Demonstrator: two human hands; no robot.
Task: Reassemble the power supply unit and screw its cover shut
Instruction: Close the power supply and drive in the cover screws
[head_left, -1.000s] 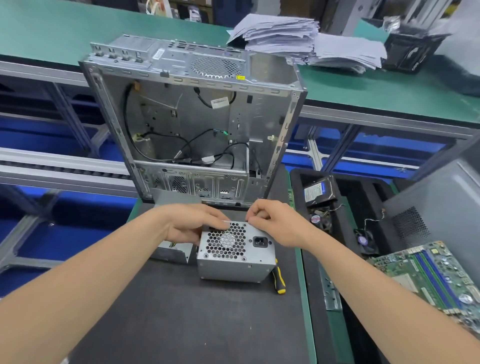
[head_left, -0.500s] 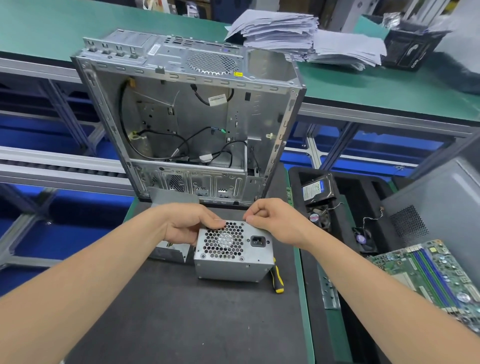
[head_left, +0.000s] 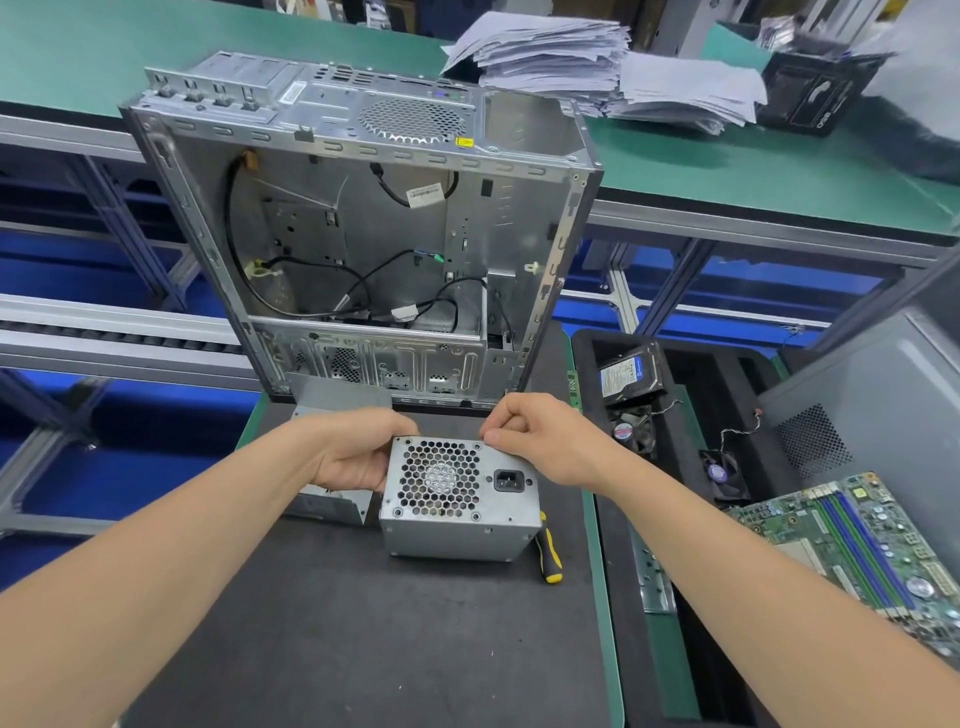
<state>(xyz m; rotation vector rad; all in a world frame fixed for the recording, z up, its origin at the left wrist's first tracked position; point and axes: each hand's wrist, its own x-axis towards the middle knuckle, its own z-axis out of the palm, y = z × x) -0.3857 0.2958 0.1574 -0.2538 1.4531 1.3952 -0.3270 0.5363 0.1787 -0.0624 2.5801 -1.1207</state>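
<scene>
Here, PSU (head_left: 457, 499) grille-side up

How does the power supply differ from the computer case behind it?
The power supply is a small closed box, held by the left hand and right hand; the computer case is far bigger, open-sided, untouched. The power supply shows a fan grille; the case, loose black cables. Both are bare grey metal.

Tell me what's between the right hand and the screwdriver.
Nothing visible. The right hand pinches the PSU's far top edge. The screwdriver lies just right of the PSU, handle exposed, shaft hidden behind it.
</scene>
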